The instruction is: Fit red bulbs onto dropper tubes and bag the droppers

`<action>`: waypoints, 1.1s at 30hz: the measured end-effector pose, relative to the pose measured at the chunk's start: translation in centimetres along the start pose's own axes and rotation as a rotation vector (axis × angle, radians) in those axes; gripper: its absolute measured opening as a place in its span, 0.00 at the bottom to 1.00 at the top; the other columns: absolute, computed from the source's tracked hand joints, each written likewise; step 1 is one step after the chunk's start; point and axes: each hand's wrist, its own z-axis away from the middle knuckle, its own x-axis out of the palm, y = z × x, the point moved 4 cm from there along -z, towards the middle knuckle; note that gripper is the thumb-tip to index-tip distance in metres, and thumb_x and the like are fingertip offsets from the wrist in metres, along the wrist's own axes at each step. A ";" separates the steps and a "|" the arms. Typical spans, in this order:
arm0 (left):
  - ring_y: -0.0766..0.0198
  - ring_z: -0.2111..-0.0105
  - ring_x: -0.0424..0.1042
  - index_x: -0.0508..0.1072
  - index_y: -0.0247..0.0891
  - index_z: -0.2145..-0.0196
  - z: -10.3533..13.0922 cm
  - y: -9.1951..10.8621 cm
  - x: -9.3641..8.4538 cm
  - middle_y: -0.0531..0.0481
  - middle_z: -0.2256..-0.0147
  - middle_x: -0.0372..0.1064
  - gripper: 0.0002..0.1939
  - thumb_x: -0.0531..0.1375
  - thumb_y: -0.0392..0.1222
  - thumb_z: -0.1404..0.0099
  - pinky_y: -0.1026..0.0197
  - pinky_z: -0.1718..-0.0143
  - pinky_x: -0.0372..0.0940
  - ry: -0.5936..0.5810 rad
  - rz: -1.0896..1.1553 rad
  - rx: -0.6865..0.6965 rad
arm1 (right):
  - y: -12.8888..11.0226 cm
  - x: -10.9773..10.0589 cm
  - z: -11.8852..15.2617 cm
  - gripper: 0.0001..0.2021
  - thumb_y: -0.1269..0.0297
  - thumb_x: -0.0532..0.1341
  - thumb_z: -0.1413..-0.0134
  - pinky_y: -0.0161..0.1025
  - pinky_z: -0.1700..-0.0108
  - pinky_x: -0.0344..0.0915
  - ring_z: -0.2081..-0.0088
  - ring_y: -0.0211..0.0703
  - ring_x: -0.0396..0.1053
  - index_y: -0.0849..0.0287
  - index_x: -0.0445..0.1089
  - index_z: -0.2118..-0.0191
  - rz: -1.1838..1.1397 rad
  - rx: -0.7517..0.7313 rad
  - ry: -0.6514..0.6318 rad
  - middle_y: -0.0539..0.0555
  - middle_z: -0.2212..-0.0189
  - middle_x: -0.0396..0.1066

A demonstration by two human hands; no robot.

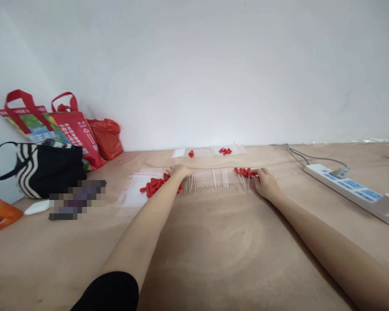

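Note:
My left hand reaches to the far edge of a pile of red rubber dropper bulbs. Its fingers curl down at the pile, and the wrist and forearm hide part of it; what lies between the fingertips cannot be made out. A row of thin, clear glass dropper tubes lies side by side between my hands. Several tubes at the row's right end carry red bulbs on their far ends. There my right hand is closed, thumb and fingers pinching a red rubber bulb.
Clear zip bags lie under the pile. Near the wall are another clear bag and more red bulbs. A power strip with a grey cable is at right. Shopping bags and a black handbag stand left.

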 end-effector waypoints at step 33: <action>0.63 0.67 0.66 0.68 0.37 0.60 14.3 -0.1 -0.5 0.47 0.69 0.66 0.12 0.47 0.34 0.36 0.62 0.64 0.62 0.171 0.172 0.926 | -12.8 0.6 3.9 0.13 0.74 0.52 0.52 0.41 0.59 0.61 0.62 0.40 0.63 0.56 0.67 0.61 -0.690 -0.245 -0.207 0.54 0.67 0.64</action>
